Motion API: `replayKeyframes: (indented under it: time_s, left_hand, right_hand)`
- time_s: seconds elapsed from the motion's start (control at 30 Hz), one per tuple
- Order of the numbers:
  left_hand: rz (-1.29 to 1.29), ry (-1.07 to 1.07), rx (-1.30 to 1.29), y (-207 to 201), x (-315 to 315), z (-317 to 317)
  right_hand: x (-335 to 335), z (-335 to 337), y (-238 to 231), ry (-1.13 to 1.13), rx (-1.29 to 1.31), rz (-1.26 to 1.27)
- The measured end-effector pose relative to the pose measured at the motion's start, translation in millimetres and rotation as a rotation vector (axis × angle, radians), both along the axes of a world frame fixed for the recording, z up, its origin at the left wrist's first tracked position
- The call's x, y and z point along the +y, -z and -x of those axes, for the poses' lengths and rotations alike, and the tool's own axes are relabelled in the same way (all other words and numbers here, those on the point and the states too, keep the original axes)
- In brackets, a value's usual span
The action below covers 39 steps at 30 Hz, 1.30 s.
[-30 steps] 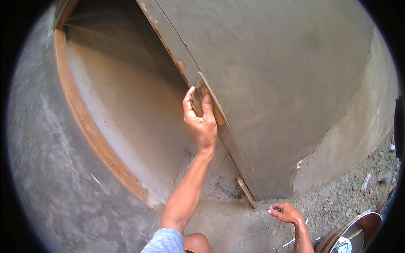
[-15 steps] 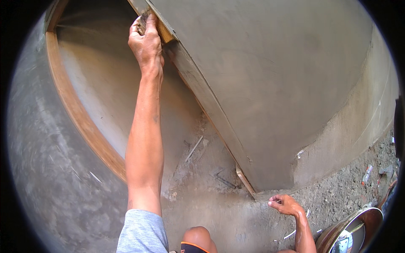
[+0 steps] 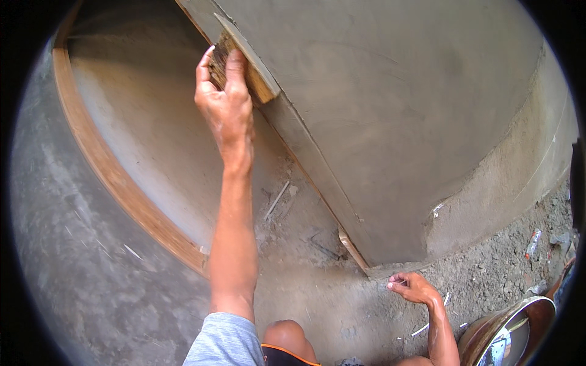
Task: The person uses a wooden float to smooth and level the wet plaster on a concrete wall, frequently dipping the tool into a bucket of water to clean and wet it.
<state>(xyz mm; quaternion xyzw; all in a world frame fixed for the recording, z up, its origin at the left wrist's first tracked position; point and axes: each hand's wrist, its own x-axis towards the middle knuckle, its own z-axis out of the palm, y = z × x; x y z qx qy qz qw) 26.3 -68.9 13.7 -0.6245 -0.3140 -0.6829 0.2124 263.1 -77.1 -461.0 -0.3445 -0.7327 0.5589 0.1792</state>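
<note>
My left hand reaches up and grips the wooden handle of a hand float, thumb on one side and fingers on the other. The float's flat board lies along the narrow plastered edge of the doorway, beside the corner with the broad grey wall. Low on the right, my right hand hangs near the foot of that wall with loosely curled fingers. Nothing shows in it, and a small gap separates thumb and fingers.
A wooden frame curves along the doorway's left side, next to a dark grey wall. A bucket stands at the lower right on rough soil. Nearby lies a small tube. A thin white stick rests on the doorway floor.
My left hand and the float have slid down along the doorway edge, toward me and to the right. My right hand stays nearly where it was.
</note>
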Motion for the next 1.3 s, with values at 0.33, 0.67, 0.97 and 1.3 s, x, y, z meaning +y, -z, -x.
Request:
replayKeyframes:
  time_s: [0.33,0.67,0.97,1.3]
  left_hand:
    - [0.01,0.001,-0.017,60.3,-3.0,-2.4]
    - [0.074,0.005,-0.069,102.6,-8.3,-4.5]
    - [0.139,0.008,-0.133,134.6,-14.0,-13.5]
    - [0.174,-0.089,-0.091,176.4,-16.4,-6.5]
  right_hand:
    - [-6.7,-0.5,-14.2,-0.017,-0.031,-0.031]
    - [-9.1,1.9,-13.2,-0.022,-0.039,-0.06]
    - [-12.0,0.3,-19.1,-0.011,-0.036,-0.044]
    - [-17.6,-1.4,-14.4,-0.015,-0.031,-0.053]
